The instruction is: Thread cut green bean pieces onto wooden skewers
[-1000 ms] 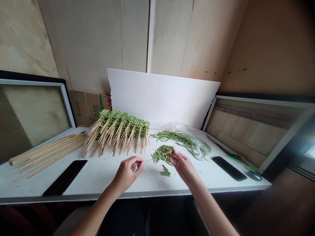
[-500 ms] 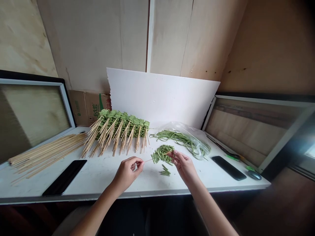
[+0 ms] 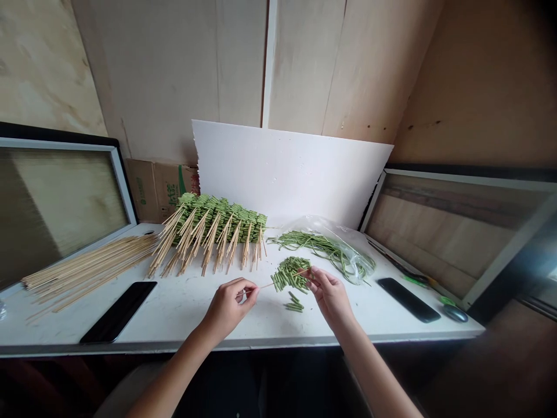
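My left hand (image 3: 230, 303) is closed in a pinch round one end of a thin bamboo skewer (image 3: 266, 285). Along the skewer's far part sits a row of short green bean pieces (image 3: 281, 281). My right hand (image 3: 328, 290) is closed, thumb and fingers pinched at the skewer's far end; whether a bean piece is also between them is hidden. Just behind the skewer lies a heap of cut bean pieces (image 3: 298, 265). A few loose pieces (image 3: 295, 302) rest in front, between my hands.
Stacked bean skewers (image 3: 221, 217) stand at back left, sticks pointing forward. Bare skewers (image 3: 96, 261) lie left, near a black phone (image 3: 118, 312). Long beans (image 3: 313, 244) lie by a plastic bag (image 3: 343, 235). Another phone (image 3: 408, 299) and a mouse (image 3: 455, 313) are right. A white board (image 3: 291, 174) stands behind.
The view has shifted slightly, so everything appears a little farther right. Both hands keep their pinch on the skewer, with hardly any other movement.
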The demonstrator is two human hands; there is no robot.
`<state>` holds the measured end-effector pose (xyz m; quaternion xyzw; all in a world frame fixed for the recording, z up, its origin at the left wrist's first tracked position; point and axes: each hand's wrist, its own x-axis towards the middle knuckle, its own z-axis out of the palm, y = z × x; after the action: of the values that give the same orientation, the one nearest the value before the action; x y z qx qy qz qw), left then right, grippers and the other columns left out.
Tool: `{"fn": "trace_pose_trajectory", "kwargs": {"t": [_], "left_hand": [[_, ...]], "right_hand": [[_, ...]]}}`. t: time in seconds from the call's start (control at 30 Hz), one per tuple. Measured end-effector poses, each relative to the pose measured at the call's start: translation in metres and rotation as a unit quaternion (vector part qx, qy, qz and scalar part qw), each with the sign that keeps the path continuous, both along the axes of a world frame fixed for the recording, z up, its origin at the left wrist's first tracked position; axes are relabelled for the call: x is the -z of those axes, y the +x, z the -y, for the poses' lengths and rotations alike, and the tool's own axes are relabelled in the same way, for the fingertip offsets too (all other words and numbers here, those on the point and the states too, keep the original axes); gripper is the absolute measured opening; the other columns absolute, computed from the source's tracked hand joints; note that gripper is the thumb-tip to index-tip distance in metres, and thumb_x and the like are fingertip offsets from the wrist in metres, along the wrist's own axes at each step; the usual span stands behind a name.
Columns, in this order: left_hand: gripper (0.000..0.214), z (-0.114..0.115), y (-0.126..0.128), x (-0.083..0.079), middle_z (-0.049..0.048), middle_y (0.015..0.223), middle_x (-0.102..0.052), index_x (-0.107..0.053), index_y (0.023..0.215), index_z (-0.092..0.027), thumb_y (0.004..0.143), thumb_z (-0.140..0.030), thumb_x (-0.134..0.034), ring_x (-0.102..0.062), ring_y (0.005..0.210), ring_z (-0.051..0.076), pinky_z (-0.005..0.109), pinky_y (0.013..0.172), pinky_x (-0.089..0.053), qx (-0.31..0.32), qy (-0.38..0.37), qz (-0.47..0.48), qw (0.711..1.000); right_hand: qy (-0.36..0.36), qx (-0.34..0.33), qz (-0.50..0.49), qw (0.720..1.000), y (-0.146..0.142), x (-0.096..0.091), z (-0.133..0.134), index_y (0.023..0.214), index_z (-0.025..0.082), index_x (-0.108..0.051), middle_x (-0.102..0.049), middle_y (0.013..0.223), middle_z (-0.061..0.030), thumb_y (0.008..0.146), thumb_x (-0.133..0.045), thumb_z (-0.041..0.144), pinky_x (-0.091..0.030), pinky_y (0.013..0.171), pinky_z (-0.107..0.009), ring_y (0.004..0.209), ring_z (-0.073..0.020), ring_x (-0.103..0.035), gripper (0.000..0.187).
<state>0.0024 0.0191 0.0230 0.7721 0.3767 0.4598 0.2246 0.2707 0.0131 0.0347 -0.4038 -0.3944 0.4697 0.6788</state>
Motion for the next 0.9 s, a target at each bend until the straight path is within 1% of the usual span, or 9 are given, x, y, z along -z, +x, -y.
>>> {"fn": "trace_pose_trajectory", "kwargs": {"t": [0.13,0.37,0.63,0.77,0.9], "left_hand": [[0.017,-0.001,0.0,0.002,0.0041,0.082,-0.071,-0.072,0.086,-0.018,0.096,-0.028,-0.062,-0.064,0.073,0.015,0.021,0.065,-0.051,-0.006,0.003,-0.003,1.0],[0.016,-0.003,0.0,0.007,0.0032,0.081,-0.07,-0.072,0.087,-0.019,0.096,-0.027,-0.061,-0.062,0.073,0.014,0.021,0.065,-0.051,-0.006,0.0,-0.01,1.0],[0.018,-0.006,0.007,0.02,0.004,0.079,-0.068,-0.071,0.085,-0.018,0.097,-0.026,-0.06,-0.06,0.069,0.014,0.021,0.061,-0.048,-0.007,-0.003,-0.004,1.0],[0.02,-0.009,0.006,0.023,0.004,0.078,-0.068,-0.071,0.085,-0.017,0.097,-0.027,-0.06,-0.058,0.067,0.013,0.021,0.058,-0.045,-0.008,-0.009,0.0,1.0],[0.021,-0.014,0.001,0.025,0.0038,0.077,-0.067,-0.072,0.085,-0.017,0.097,-0.03,-0.06,-0.056,0.066,0.013,0.021,0.059,-0.045,0.005,-0.031,0.004,1.0]], "right_hand": [[-0.003,0.006,0.011,1.0,-0.001,-0.001,0.001,0.083,0.022,-0.081,-0.08,0.094,-0.0108,0.074,-0.087,0.048,-0.06,0.078,-0.036,0.102,-0.0302,-0.073,0.028],[-0.019,0.011,0.005,1.0,-0.004,0.003,0.001,0.081,0.022,-0.082,-0.08,0.091,-0.0103,0.071,-0.091,0.05,-0.059,0.083,-0.037,0.105,-0.0315,-0.073,0.03],[-0.022,0.035,0.012,0.999,-0.006,0.016,-0.003,0.089,0.019,-0.083,-0.081,0.097,-0.0131,0.073,-0.089,0.052,-0.061,0.084,-0.039,0.108,-0.0335,-0.073,0.037],[-0.024,0.032,0.024,0.999,-0.007,0.021,-0.003,0.091,0.02,-0.083,-0.08,0.102,-0.0121,0.077,-0.087,0.051,-0.061,0.088,-0.04,0.112,-0.0336,-0.071,0.035],[-0.017,0.028,0.034,0.999,-0.011,0.023,-0.001,0.092,0.022,-0.083,-0.08,0.104,-0.0104,0.08,-0.085,0.052,-0.061,0.089,-0.041,0.113,-0.0333,-0.071,0.033]]}}
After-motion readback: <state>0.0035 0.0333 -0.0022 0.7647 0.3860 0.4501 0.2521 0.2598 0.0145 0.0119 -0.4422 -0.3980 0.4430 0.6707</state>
